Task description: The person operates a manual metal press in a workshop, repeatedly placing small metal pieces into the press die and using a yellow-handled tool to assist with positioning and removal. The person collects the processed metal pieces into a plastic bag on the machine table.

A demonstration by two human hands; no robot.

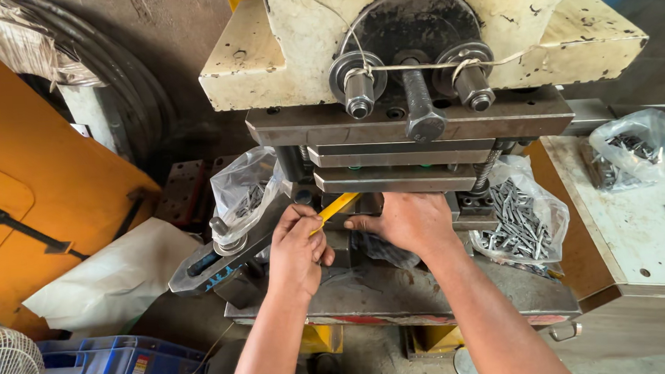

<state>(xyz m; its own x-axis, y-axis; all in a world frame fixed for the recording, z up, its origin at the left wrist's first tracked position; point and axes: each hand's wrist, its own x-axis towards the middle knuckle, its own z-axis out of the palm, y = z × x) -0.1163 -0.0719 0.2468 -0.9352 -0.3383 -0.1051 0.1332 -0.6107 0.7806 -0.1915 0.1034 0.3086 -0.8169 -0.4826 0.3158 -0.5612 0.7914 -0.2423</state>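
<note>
Head view: the left hand [298, 249] pinches a yellow stick [335, 208] under the press die [393, 178], the right hand [410, 221] rests spread beside it, so a ram drop could crush fingers.

A slim yellow flat-bladed plastic stick [336, 207] is pinched at its lower end by the left hand [298, 249]. It lies tilted, its upper end pointing up-right beneath the press's lower steel plate, just beside the right hand [410, 221].
</note>
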